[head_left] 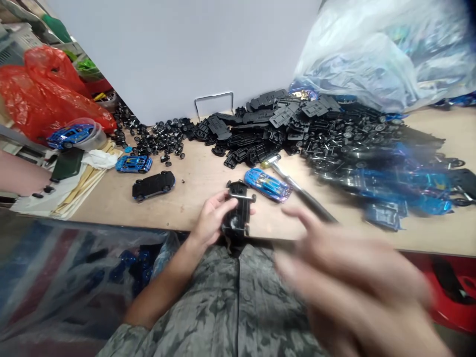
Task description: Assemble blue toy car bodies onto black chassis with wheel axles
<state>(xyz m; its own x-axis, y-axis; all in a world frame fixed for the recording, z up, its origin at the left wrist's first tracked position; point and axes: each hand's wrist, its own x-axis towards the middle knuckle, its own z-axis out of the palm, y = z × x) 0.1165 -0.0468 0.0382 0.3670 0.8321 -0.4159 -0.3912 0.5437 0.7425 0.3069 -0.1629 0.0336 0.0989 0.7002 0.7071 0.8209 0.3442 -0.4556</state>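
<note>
- Our left hand (211, 218) holds the black chassis (241, 212) between thumb and fingers, near the front edge of the table (201, 173).
- The chassis is to the right of this palm, its metal axle visible to us.
- Our right hand (345, 267) is blurred, apart from the chassis; we cannot tell whether it holds something.
- Just beside the chassis lies a blue car (268, 185), near the hammer (305, 194).

One head-worn camera faces forward and down; the tabletop (201, 173) lies close below.
</note>
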